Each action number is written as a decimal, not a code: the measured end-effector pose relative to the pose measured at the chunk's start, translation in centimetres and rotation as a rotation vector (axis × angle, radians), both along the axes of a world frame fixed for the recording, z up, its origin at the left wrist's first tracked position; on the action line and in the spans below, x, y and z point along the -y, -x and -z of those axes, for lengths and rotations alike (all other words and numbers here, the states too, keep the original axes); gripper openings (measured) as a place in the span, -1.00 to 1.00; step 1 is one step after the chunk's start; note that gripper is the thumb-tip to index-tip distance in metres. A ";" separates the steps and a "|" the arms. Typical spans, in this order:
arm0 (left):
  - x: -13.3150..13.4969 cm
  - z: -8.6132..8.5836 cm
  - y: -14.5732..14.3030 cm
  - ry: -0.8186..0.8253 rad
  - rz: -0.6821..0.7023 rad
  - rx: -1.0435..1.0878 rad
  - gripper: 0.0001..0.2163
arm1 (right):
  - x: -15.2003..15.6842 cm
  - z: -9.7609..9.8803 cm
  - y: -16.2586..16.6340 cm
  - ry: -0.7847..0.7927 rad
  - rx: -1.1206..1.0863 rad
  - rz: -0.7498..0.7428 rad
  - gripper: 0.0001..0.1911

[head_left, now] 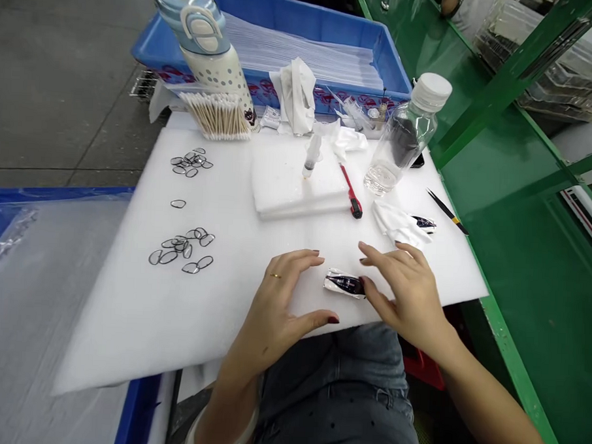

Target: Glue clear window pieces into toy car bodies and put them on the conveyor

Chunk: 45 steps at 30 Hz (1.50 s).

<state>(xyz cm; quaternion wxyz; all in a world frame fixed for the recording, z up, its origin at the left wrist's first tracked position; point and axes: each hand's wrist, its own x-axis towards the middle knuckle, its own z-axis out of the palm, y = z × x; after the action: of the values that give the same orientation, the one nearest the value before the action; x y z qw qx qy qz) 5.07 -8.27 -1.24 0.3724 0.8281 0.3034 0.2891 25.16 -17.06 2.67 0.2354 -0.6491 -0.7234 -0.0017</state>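
Hand position: the left hand [273,299] is held open and curved, fingers arched and empty, with the fingertips just beside the workpiece: a folded white wipe [333,280] wrapped around a glossy dark piece [346,284], lying on a white foam sheet [125,319]. The right hand [410,299] is likewise half open and grasps nothing; its fingertips appear to touch the wipe's right end. Both palms are raised, so contact is light at most. Nearby items — a second wipe [396,225], fine-tipped tweezers [448,212], a red-handled utility knife [351,195], a syringe [311,156], a water bottle [400,138] and thin dark-edged loops [181,250].
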 end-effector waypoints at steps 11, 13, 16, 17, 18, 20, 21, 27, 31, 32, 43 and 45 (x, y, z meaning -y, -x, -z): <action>0.2 -0.1 0.1 -0.047 0.033 -0.054 -0.52 | 2.6 0.9 -4.6 -0.081 -0.217 0.214 -0.55; 0.3 -0.1 0.0 -0.048 0.035 -0.073 -0.61 | 5.8 1.3 -10.2 -0.145 -0.240 0.653 -0.49; 0.2 0.0 -0.2 -0.077 0.063 -0.093 -0.65 | 11.1 2.2 -18.3 0.103 -0.135 1.170 -0.42; 0.2 0.1 -0.3 -0.088 0.072 -0.094 -0.66 | 12.3 2.5 -20.0 0.157 -0.122 1.220 -0.43; 0.1 0.2 -0.3 -0.098 0.082 -0.092 -0.67 | 13.0 2.7 -21.0 0.199 -0.088 1.255 -0.43; 0.1 0.3 -0.4 -0.112 0.093 -0.091 -0.68 | 12.5 2.9 -21.2 0.151 -0.013 1.220 -0.44; 0.1 0.3 -0.4 -0.112 0.094 -0.094 -0.68 | 11.4 3.0 -20.5 0.091 0.001 1.152 -0.45; 0.3 0.3 -0.4 -0.069 0.048 -0.114 -0.73 | 0.5 2.2 -14.6 0.074 -0.106 0.313 -0.38; 0.4 0.2 -0.4 -0.035 0.039 -0.105 -0.75 | -1.1 1.3 -14.7 0.175 0.013 0.330 -0.34; 0.4 0.1 -0.5 -0.027 0.040 -0.109 -0.76 | -0.8 0.9 -14.9 0.149 0.067 0.391 -0.35; 0.7 0.3 -1.4 -0.079 -0.109 -0.136 -0.29 | -4.0 0.1 -2.2 0.064 -0.042 -0.502 -0.50; 0.8 0.2 -1.5 -0.077 -0.171 -0.153 -0.35 | -5.7 -0.1 -1.2 0.028 -0.137 -0.425 -0.62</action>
<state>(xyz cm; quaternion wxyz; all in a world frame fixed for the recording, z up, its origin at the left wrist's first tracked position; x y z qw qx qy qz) 6.59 -9.05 -1.41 0.2899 0.8325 0.3891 0.2674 26.38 -11.32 2.73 0.2699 -0.4839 -0.8261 0.1022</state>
